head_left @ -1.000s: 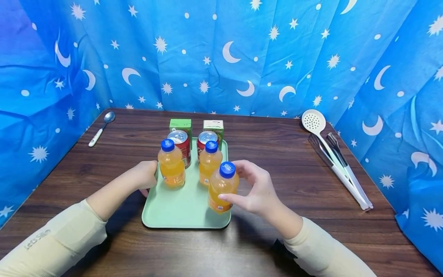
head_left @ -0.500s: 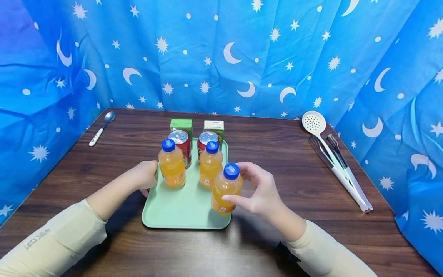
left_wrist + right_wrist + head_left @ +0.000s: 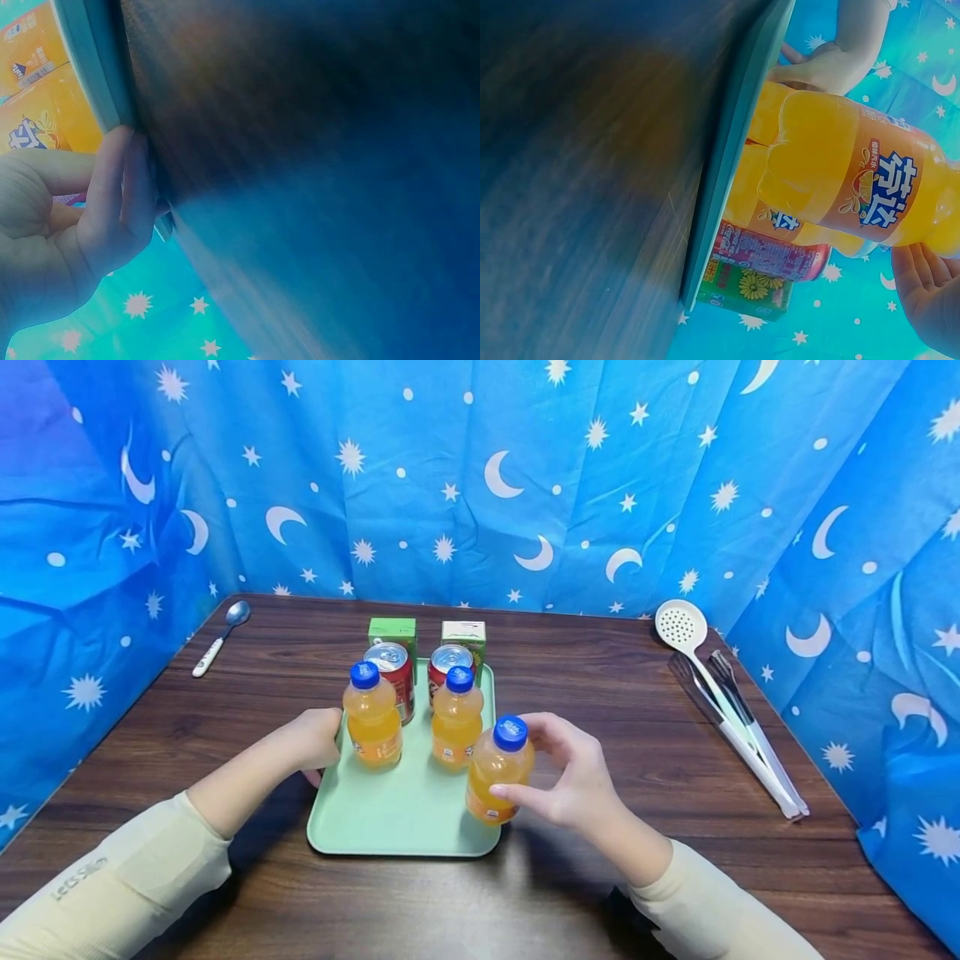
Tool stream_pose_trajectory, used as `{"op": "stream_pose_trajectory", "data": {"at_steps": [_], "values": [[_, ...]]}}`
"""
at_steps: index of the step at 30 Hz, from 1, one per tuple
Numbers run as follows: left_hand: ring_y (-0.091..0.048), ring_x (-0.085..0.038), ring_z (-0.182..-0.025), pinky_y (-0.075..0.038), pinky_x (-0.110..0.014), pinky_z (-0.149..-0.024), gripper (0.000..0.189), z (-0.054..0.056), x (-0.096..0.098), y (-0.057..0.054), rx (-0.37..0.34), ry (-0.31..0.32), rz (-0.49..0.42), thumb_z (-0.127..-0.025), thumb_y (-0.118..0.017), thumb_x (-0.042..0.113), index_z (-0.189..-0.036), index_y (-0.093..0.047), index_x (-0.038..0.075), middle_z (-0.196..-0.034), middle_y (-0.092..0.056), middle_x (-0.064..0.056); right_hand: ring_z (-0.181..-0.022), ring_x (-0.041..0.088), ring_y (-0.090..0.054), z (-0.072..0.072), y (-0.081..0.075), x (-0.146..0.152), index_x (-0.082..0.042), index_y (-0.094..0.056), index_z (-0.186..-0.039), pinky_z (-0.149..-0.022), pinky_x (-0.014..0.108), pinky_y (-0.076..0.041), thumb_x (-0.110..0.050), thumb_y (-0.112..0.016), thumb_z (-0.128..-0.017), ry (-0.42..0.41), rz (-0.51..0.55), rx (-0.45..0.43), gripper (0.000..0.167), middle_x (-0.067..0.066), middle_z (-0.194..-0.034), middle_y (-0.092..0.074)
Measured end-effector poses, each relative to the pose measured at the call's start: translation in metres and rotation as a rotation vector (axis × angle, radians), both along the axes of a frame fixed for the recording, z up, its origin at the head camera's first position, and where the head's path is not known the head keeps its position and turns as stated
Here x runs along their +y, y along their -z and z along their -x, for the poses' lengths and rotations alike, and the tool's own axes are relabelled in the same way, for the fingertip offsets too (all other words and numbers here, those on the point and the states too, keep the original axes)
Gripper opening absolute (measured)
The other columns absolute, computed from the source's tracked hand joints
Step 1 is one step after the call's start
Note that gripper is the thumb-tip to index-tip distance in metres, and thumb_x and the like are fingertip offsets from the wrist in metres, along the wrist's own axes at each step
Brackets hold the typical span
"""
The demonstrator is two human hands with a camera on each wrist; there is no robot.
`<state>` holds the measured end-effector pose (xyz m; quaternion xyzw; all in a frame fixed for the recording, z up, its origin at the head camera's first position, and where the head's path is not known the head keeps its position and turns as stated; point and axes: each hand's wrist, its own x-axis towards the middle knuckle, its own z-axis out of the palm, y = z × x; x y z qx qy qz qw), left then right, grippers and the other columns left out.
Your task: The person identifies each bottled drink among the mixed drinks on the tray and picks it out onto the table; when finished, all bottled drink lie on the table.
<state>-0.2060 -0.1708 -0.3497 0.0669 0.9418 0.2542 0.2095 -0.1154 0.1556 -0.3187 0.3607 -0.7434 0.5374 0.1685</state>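
Observation:
My right hand (image 3: 573, 777) grips an orange soda bottle (image 3: 501, 772) with a blue cap, thumb on its near side. The bottle is over the right front part of the pale green tray (image 3: 397, 827) and overlaps its right rim in the head view. In the right wrist view its printed label (image 3: 885, 180) faces the camera. My left hand (image 3: 313, 743) holds the tray's left edge; in the left wrist view its fingers (image 3: 112, 180) curl at the rim. Two more orange soda bottles, a left one (image 3: 373, 727) and a right one (image 3: 456, 727), stand upright on the tray.
Behind the bottles stand two red cans, left (image 3: 388, 658) and right (image 3: 451, 658), and two drink cartons, green (image 3: 392, 628) and white-topped (image 3: 463, 633). A spoon (image 3: 222, 637) lies far left; a slotted skimmer (image 3: 681, 625) and clear-wrapped utensils (image 3: 757, 752) lie right. Blue curtains (image 3: 480, 527) enclose the table.
My right hand has moved slightly right with the bottle, toward the tray's right rim. My left hand and the tray stay in place.

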Motion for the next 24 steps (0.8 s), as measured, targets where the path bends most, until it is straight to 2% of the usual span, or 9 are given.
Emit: {"op": "stream_pose_trajectory", "data": {"at_steps": [6, 17, 24], "values": [[-0.060, -0.022, -0.056, -0.055, -0.031, -0.043, 0.024, 0.000, -0.001, -0.001, 0.008, 0.008, -0.002, -0.077, -0.051, -0.015, -0.097, -0.049, -0.001, -0.082, -0.054, -0.016, -0.090, 0.019, -0.063, -0.001, 0.000, 0.003, -0.001, -0.058, -0.111, -0.077, 0.032, -0.057, 0.004, -0.084, -0.062, 0.018, -0.001, -0.008, 0.056, 0.008, -0.102, -0.065], [-0.061, -0.022, -0.058, -0.056, -0.032, -0.043, 0.025, 0.000, 0.000, -0.001, -0.006, -0.001, -0.004, -0.078, -0.051, -0.015, -0.100, -0.049, -0.001, -0.084, -0.055, -0.014, -0.092, 0.019, -0.063, -0.002, 0.005, 0.009, 0.000, -0.058, -0.111, -0.080, 0.032, -0.056, 0.005, -0.084, -0.061, 0.037, 0.010, -0.038, 0.057, 0.007, -0.102, -0.065], [-0.061, -0.022, -0.059, -0.056, -0.031, -0.044, 0.024, -0.001, 0.000, -0.001, -0.005, 0.000, -0.009, -0.078, -0.051, -0.014, -0.099, -0.049, -0.001, -0.084, -0.055, -0.016, -0.093, 0.019, -0.063, -0.004, 0.005, 0.012, 0.000, -0.058, -0.112, -0.083, 0.031, -0.055, 0.005, -0.084, -0.061, 0.058, 0.013, -0.050, 0.057, 0.008, -0.103, -0.065]]}}
